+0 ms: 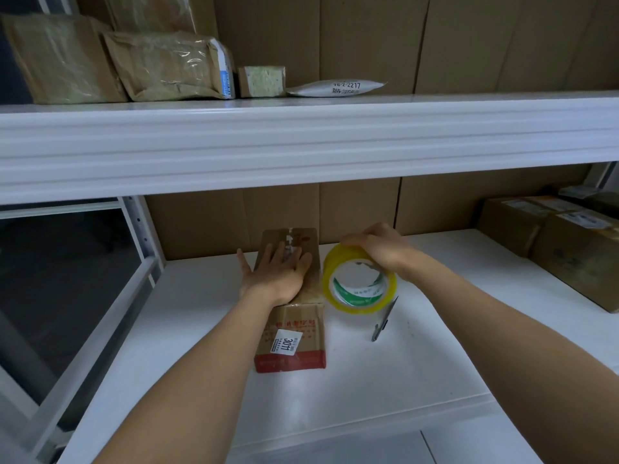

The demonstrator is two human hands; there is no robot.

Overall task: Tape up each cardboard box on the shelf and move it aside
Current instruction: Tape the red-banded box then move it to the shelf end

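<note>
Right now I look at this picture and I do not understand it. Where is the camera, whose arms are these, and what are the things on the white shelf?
There is no machine here. A person wears one camera on the head, so you look forward and down along their own two bare arms.

The left hand lies flat, fingers straight, on top of a small cardboard box that stands on the white shelf. The box carries a white sticker with the number 3011.

The right hand grips a roll of yellow tape from above, just right of the box. Near the roll lies a thin dark tool, perhaps a knife or a pen; I cannot tell which.

At the far right stand more cardboard boxes. The upper shelf holds wrapped parcels and a white mailing bag.
</note>
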